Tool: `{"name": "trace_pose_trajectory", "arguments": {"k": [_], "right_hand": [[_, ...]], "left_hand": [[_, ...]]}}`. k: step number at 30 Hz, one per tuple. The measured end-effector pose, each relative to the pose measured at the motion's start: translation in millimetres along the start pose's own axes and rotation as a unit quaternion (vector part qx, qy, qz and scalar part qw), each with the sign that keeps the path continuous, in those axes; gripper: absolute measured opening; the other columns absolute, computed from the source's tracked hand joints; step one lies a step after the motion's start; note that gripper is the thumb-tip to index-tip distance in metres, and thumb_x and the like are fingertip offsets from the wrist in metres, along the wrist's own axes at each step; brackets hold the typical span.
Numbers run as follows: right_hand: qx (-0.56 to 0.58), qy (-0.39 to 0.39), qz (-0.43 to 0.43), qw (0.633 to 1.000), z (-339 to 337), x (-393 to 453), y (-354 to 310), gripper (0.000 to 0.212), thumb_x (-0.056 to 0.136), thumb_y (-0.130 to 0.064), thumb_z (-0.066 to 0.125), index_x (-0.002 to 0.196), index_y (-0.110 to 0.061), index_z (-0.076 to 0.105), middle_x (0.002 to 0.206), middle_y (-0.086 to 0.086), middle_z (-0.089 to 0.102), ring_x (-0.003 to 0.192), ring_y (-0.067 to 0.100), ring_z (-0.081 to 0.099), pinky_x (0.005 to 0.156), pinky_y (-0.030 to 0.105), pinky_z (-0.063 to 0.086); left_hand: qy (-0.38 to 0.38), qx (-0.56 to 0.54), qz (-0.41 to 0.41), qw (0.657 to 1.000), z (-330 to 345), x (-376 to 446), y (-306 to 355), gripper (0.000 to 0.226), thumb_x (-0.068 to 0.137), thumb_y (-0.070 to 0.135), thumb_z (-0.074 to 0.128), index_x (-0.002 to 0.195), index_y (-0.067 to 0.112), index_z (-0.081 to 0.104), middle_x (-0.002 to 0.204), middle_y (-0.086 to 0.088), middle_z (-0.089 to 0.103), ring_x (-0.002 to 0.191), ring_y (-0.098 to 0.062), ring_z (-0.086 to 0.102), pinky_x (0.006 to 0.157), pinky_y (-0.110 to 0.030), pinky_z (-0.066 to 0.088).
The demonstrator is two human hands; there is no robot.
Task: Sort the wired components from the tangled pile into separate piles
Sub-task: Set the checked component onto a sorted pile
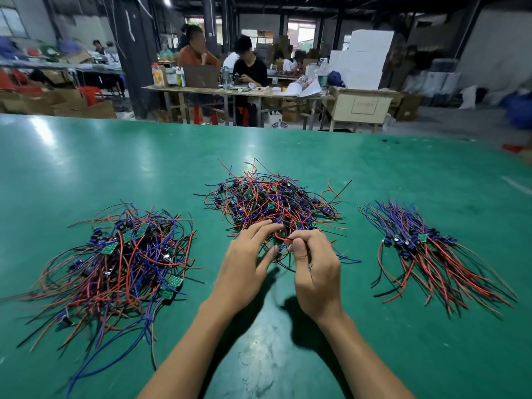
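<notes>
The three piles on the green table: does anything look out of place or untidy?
Only the left pile stands out: it is a loose sprawl, while the right pile lies combed in one direction. The middle pile is the unsorted tangle.

light: bright overhead | glare: pale streaks on green worktop | shadows: dark under hands | background: soft, edges bowed

- no legible text anywhere
- pale label on the beige cabinet in the background: characters too blurred to read
- bottles on the far table: labels unreadable
</notes>
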State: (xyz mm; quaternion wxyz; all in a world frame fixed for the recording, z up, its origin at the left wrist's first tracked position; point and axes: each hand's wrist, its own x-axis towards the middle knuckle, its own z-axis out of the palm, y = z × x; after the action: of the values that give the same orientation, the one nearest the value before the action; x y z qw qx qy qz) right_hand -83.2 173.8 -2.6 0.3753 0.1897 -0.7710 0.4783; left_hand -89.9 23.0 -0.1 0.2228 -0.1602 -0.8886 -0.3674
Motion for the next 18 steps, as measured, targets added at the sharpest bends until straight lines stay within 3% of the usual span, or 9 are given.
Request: {"name": "trace_pose_trajectory", "arguments": {"k": [3, 7, 10, 13, 18], "right_hand": [[0.032, -0.023, -0.032, 0.999, -0.5, -2.7, -10.7, 0.021, 0.105, -0.021, 0.044, 0.099, -0.013, 0.062, 0.09, -0.008, 0.058, 0.081, 0.013, 0.059, 0.073, 0.029, 0.047], [0.043, -0.013, -0.06, 0.997, 5.1, -4.2, -20.3, 0.017, 0.105, -0.023, 0.045, 0.101, -0.019, 0.061, 0.089, -0.011, 0.058, 0.081, 0.006, 0.057, 0.075, 0.017, 0.042], [0.056, 0.064, 0.059, 0.995, 4.1, 3.5, -16.9, 0.019, 0.105, -0.026, 0.045, 0.096, -0.02, 0.061, 0.08, -0.012, 0.062, 0.07, 0.005, 0.058, 0.068, 0.022, 0.043], [0.127, 0.119, 0.179, 0.968, -3.2, 12.8, -9.2, 0.019, 0.106, -0.028, 0.045, 0.094, -0.021, 0.058, 0.068, 0.0, 0.066, 0.056, 0.01, 0.052, 0.059, 0.031, 0.043], [0.227, 0.145, 0.354, 0.896, -8.2, 24.0, 0.8, 0.024, 0.108, -0.026, 0.046, 0.094, -0.015, 0.062, 0.059, 0.002, 0.066, 0.047, 0.008, 0.046, 0.049, 0.021, 0.039]], "left_hand": [[-0.013, -0.036, -0.01, 0.999, 0.3, -1.5, -0.9, 0.045, 0.098, 0.022, 0.064, 0.141, 0.028, 0.054, 0.139, 0.009, 0.057, 0.129, -0.01, 0.051, 0.107, -0.04, 0.044], [0.001, -0.064, -0.016, 0.998, -2.0, -2.1, -1.8, 0.017, 0.098, 0.024, 0.064, 0.115, 0.024, 0.07, 0.108, 0.011, 0.07, 0.104, -0.013, 0.061, 0.092, -0.043, 0.05], [0.013, -0.101, -0.069, 0.992, -8.4, 1.0, 1.7, 0.014, 0.089, 0.036, 0.075, 0.098, 0.025, 0.076, 0.092, 0.013, 0.074, 0.094, -0.011, 0.066, 0.089, -0.037, 0.052], [0.015, -0.165, -0.08, 0.983, -17.0, 1.8, 6.1, 0.012, 0.079, 0.034, 0.085, 0.084, 0.026, 0.078, 0.083, 0.013, 0.074, 0.086, -0.008, 0.069, 0.078, -0.024, 0.055], [0.012, -0.289, -0.098, 0.952, -28.0, 5.0, 12.9, 0.027, 0.082, 0.003, 0.08, 0.105, 0.017, 0.078, 0.088, 0.002, 0.079, 0.079, -0.008, 0.073, 0.075, -0.014, 0.052]]}}
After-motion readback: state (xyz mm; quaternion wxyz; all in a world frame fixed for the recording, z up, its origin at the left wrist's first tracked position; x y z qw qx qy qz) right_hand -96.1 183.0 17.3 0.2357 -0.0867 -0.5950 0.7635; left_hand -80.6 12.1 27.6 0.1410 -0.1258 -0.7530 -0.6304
